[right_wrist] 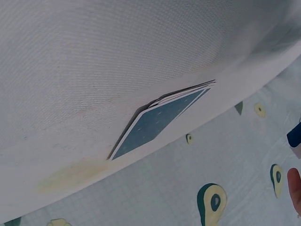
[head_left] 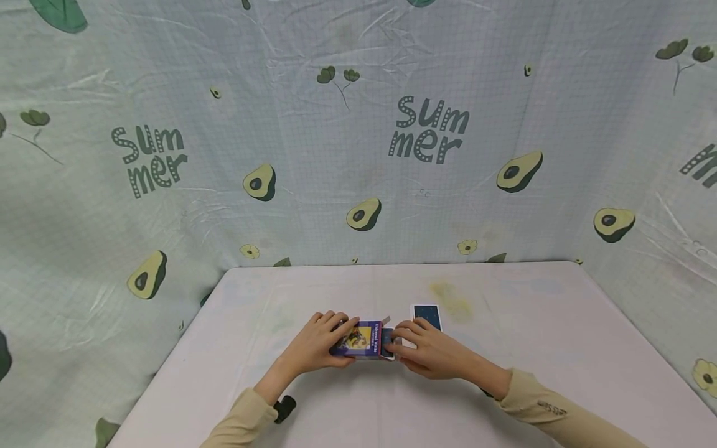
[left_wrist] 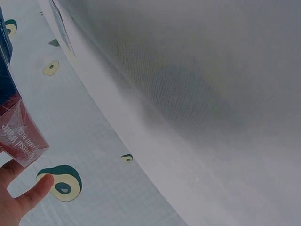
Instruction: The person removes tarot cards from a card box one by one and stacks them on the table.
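My left hand point(head_left: 323, 343) grips a purple tarot card box point(head_left: 358, 339), its thumb and fingers along the long sides. In the left wrist view the box's reddish end point(left_wrist: 23, 134) shows lettering, close to the left hand's fingers point(left_wrist: 35, 193). Dark blue cards point(head_left: 386, 342) stick out of the box's right end. At that end my right hand point(head_left: 428, 351) pinches the protruding cards between thumb and fingers. Just behind the right hand, a small pile of blue-backed cards point(head_left: 427, 314) lies on the table; its edges look slightly uneven in the right wrist view.
Both hands work above a white-covered table point(head_left: 313, 410) with a faint yellow stain point(head_left: 452, 300) beyond the card pile. A pale curtain point(head_left: 313, 155) printed with avocados and lettering hangs behind the table and at both sides.
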`<state>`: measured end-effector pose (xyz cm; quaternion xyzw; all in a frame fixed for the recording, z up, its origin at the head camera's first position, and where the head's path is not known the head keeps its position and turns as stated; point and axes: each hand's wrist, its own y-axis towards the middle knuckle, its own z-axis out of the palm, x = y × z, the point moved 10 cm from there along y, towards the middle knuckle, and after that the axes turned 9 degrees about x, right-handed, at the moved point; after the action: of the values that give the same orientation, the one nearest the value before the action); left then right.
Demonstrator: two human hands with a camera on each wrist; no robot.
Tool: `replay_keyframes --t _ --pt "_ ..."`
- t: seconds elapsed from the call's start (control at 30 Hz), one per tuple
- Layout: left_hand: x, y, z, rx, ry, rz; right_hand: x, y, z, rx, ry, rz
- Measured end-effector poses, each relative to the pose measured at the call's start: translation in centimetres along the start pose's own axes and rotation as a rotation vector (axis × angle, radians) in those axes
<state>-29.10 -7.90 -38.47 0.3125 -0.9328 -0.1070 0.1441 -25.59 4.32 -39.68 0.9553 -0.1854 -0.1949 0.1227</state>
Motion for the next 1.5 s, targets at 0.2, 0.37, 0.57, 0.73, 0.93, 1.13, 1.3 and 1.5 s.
replay_keyframes --t 0.2,0.37,0.57,0.73,0.93,1.13,1.3,1.5 --pt "0.0 0.1 0.0 -0.004 0.001 0.008 0.1 0.2 0.4 0.045 0.007 -0.004" --pt "0.0 0.1 0.1 -0.001 -0.002 0.007 0.2 0.2 0.4 0.033 -0.024 -0.01" --pt "0.0 0.1 0.2 0.002 -0.004 0.003 -0.2 -0.1 0.4 -0.001 -0.057 0.002" --pt "0.0 0.1 0.3 -0.001 -0.005 -0.001 -0.5 0.1 0.4 -0.012 -0.093 0.022" --pt "-0.1 0.2 0.3 -0.005 0.01 0.006 -0.9 0.6 0.7 0.013 -0.075 0.063" --pt "-0.1 0.2 0.4 -0.007 0.013 0.005 -1.2 0.7 0.9 0.045 -0.066 0.103" --pt "-0.2 0.1 0.5 -0.009 0.007 0.005 -1.1 0.6 0.8 0.039 -0.067 0.118" --pt "-0.1 0.0 0.3 -0.018 -0.01 0.009 -1.3 0.7 0.7 0.03 -0.073 0.128"
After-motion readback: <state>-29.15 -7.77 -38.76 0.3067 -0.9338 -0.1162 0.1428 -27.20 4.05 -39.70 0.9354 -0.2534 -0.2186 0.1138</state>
